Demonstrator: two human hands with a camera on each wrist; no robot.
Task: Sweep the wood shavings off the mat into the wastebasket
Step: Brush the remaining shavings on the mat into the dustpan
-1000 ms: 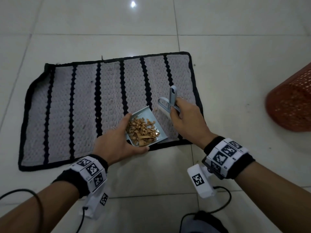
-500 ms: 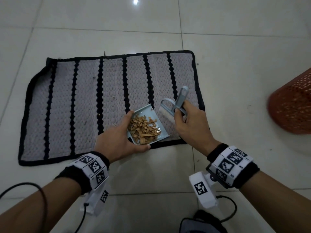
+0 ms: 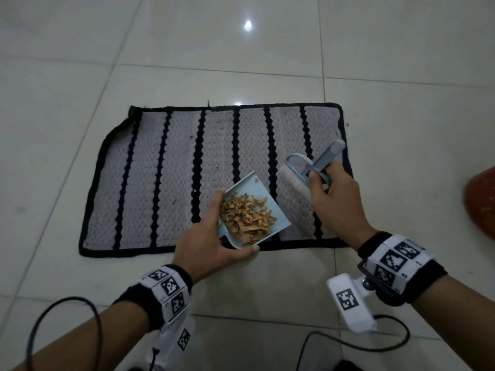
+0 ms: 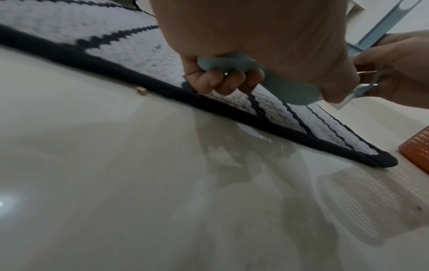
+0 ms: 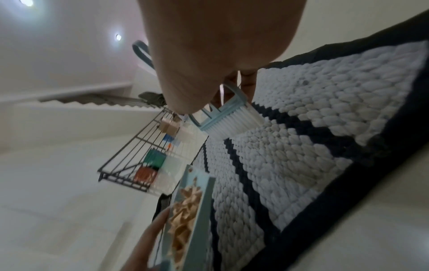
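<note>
A grey mat [image 3: 166, 183] with black stripes lies on the tiled floor. My left hand [image 3: 209, 242] grips a light blue dustpan [image 3: 265, 195] holding a pile of brown wood shavings [image 3: 246, 218], lifted over the mat's near right part. In the left wrist view my fingers [image 4: 223, 82] curl round the dustpan handle [image 4: 232, 63]. My right hand [image 3: 334, 199] grips a small blue brush [image 3: 308, 170] with white bristles [image 5: 232, 121], just right of the pan, above the mat [image 5: 325, 128]. The orange wastebasket [image 3: 482, 210] stands at the right edge.
Pale floor tiles [image 3: 401, 62] surround the mat. One loose shaving [image 4: 141, 90] lies on the floor by the mat's near border. Black cables [image 3: 356, 344] trail by my arms. A wire rack [image 5: 148, 155] with coloured items shows in the right wrist view.
Both hands have risen off the mat with dustpan and brush. The brush handle has tipped over to the right. The view has pulled back and the mat looks farther away.
</note>
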